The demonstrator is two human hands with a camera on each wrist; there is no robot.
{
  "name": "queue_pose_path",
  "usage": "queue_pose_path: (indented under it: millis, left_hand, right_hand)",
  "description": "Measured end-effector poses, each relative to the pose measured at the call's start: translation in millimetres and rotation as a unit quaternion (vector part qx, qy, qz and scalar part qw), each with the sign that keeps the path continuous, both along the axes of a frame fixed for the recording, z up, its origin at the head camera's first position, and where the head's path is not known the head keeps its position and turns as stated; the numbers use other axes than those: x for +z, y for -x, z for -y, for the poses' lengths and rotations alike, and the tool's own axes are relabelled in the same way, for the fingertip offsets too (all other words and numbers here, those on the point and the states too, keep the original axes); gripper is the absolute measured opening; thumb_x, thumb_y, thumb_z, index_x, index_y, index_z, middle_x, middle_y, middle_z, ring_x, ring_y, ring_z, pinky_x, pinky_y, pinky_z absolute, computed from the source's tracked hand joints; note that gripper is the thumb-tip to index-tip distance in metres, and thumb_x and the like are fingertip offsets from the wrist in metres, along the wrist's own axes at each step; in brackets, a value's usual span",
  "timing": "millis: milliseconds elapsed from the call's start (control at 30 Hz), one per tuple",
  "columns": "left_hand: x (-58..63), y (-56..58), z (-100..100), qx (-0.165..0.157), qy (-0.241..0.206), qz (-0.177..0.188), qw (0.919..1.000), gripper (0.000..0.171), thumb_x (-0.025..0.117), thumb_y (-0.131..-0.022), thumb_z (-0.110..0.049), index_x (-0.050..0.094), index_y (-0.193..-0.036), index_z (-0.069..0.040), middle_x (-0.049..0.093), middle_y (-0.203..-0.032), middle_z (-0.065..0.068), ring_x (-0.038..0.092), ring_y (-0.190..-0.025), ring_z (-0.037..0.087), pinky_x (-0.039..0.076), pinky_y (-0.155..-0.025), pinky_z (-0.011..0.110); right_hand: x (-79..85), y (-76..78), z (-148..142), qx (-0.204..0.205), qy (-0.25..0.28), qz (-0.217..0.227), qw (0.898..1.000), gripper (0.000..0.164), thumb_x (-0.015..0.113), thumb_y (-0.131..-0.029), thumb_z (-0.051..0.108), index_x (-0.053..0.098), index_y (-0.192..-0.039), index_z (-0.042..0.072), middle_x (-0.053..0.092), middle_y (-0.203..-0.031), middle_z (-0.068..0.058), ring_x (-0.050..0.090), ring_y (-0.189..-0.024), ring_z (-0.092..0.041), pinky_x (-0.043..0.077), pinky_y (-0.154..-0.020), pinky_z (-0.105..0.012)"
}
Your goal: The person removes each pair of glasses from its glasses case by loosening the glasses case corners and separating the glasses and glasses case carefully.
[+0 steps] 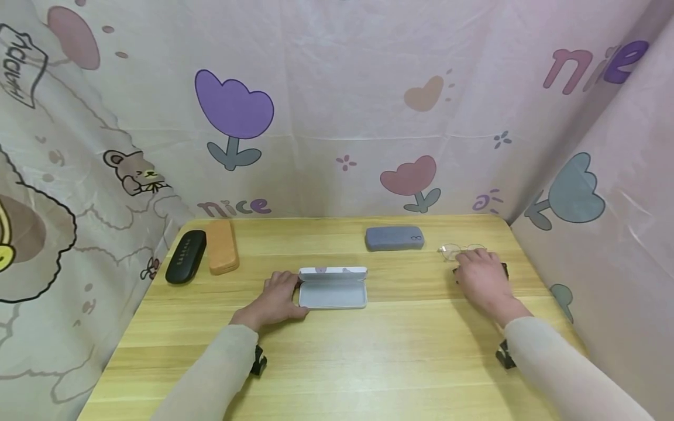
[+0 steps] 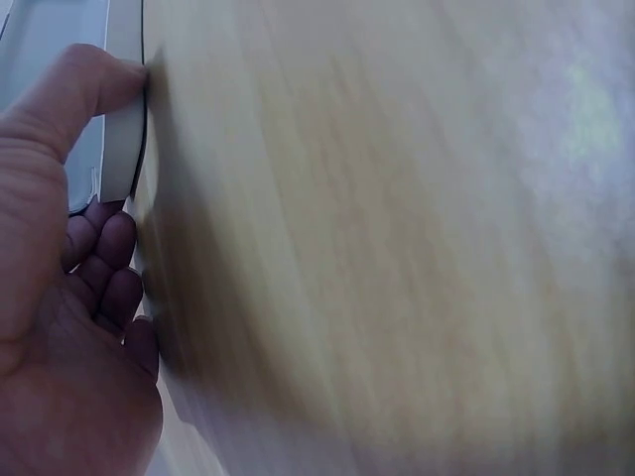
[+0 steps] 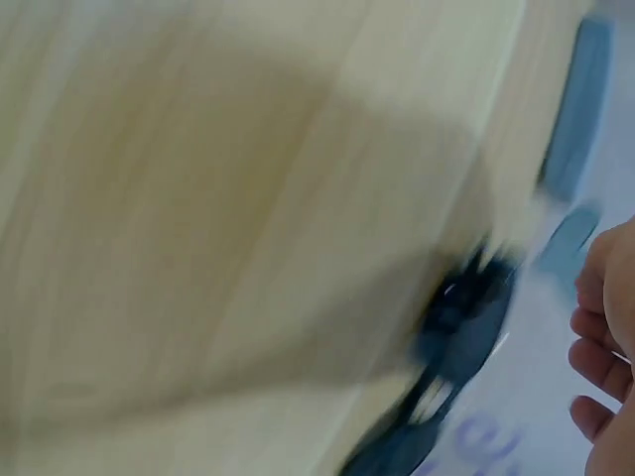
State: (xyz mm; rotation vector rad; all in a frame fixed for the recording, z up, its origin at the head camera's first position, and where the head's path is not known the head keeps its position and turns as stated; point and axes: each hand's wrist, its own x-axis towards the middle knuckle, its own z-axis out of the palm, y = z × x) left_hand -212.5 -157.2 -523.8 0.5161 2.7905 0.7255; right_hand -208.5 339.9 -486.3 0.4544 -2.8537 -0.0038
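Note:
A white glasses case [image 1: 333, 295] stands with its lid raised near the middle of the table, its pale inside facing up. My left hand [image 1: 276, 298] grips its left end, with the thumb on the front wall and the other fingers curled by the corner, as the left wrist view shows. Over a pair of black sunglasses [image 3: 466, 322] hovers my right hand [image 1: 484, 283], hiding most of them in the head view. Its fingers are loosely curled and apart from the sunglasses in the right wrist view. Just behind lies a pair of thin-framed clear glasses [image 1: 443, 250].
A blue-grey glasses case [image 1: 392, 240] lies shut at the back, right of centre. On the back left are a black case [image 1: 186, 257] and an orange case [image 1: 222, 248], side by side. Printed curtains [image 1: 326, 111] enclose the back and sides of the wooden table [image 1: 358, 368].

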Motion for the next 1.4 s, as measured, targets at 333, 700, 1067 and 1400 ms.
queue_pose_path:
  millis: [333, 700, 1067, 1400]
  left_hand:
    - [1.4, -0.5, 0.2, 0.0, -0.004, 0.004, 1.0, 0.078, 0.086, -0.077, -0.041, 0.059, -0.137, 0.001, 0.059, -0.137, 0.011, 0.041, -0.13, 0.033, 0.033, -0.11, 0.052]
    - [3.0, -0.8, -0.1, -0.002, -0.014, 0.008, 0.9999, 0.076, 0.086, -0.077, -0.04, 0.059, -0.136, 0.0, 0.06, -0.136, 0.011, 0.041, -0.129, 0.033, 0.033, -0.108, 0.051]
    - [5.0, -2.1, 0.5, 0.001, -0.008, 0.011, 0.9999, 0.078, 0.087, -0.077, -0.041, 0.059, -0.137, 0.002, 0.059, -0.139, 0.012, 0.041, -0.132, 0.034, 0.033, -0.112, 0.052]
    - [4.9, -1.6, -0.2, 0.0, -0.003, 0.007, 1.0, 0.079, 0.086, -0.076, -0.04, 0.059, -0.136, 0.002, 0.06, -0.137, 0.011, 0.041, -0.132, 0.033, 0.033, -0.111, 0.052]
  right_hand:
    - [15.4, 8.0, 129.3, 0.089, 0.095, -0.058, 0.99, 0.026, 0.072, -0.099, 0.027, 0.074, -0.112, 0.004, 0.075, -0.113, -0.012, 0.064, -0.11, -0.034, 0.05, -0.096, -0.052]
    - [19.1, 7.3, 202.0, 0.099, 0.103, -0.035, 0.989, 0.023, 0.077, -0.097, 0.034, 0.075, -0.093, 0.01, 0.074, -0.089, -0.004, 0.064, -0.087, -0.028, 0.047, -0.079, -0.043]
    - [17.9, 6.2, 209.5, 0.072, 0.13, -0.013, 0.989, 0.027, 0.083, -0.089, 0.037, 0.071, -0.081, 0.014, 0.07, -0.078, 0.001, 0.062, -0.077, -0.023, 0.044, -0.073, -0.04]
    - [16.6, -0.2, 208.5, 0.097, 0.098, -0.054, 0.989, 0.028, 0.083, -0.09, 0.038, 0.071, -0.08, 0.015, 0.07, -0.076, 0.002, 0.061, -0.075, -0.022, 0.042, -0.073, -0.039]
